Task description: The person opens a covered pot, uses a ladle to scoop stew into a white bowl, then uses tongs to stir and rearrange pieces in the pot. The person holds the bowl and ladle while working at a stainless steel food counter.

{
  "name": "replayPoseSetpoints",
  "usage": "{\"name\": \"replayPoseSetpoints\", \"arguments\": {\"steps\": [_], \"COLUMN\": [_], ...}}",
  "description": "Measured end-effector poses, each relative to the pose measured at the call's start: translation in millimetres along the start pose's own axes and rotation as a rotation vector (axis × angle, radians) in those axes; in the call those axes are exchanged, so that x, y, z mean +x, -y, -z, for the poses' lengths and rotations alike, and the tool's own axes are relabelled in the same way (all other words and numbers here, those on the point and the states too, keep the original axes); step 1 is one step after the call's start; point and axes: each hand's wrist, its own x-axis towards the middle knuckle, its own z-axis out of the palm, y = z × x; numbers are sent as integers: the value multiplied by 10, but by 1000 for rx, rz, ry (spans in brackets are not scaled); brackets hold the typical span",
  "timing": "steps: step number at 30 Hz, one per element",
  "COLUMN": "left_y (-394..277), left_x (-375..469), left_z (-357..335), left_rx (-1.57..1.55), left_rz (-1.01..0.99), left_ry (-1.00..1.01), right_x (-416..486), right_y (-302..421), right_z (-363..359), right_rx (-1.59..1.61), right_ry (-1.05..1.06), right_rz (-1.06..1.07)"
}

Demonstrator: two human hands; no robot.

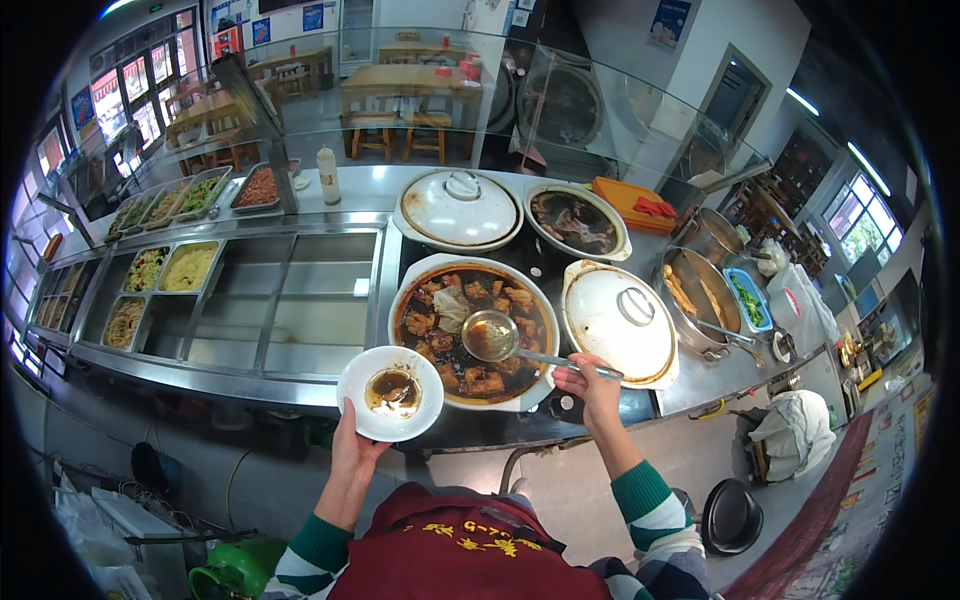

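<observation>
My left hand (354, 450) holds a white bowl (352, 382) by its rim, with brown sauce and a small piece of food at its bottom. In my right hand (592, 386) is the handle of a metal ladle (490, 335). The ladle's round head, with brown liquid in it, is over a white clay pot (551, 330) of braised meat chunks (484, 381) in dark sauce. A pale, crumpled piece (451, 307) lies among the chunks. The bowl is beside the pot's lower left rim. Right of the pot lies a white pot lid (619, 322) with a ring handle.
Behind stand a lidded pot (459, 210) and an open pot of dark broth (576, 221). Further right is a divided steel pot (694, 292). Steel food wells (322, 300) line the left, and a glass guard (555, 97) spans the counter's far side. A squeeze bottle (328, 176) stands behind the wells.
</observation>
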Motion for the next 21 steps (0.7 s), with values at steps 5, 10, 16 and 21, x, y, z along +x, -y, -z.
{"name": "replayPoseSetpoints", "arguments": {"steps": [5,10,16,21], "left_y": [16,33,45,65], "left_x": [-4,-2,-3,-17], "left_z": [-24,-21,-26,-34], "left_rx": [-1,-10,-8,-31], "left_rz": [14,22,26,-4], "left_ry": [-9,-22,-44,-52], "right_x": [-125,-251,-232,-167], "right_y": [250,383,262,106], "right_z": [157,245,208,177], "right_rx": [-104,-257,-373,-387], "right_ry": [-17,28,77,108], "right_rz": [10,-24,5,31]}}
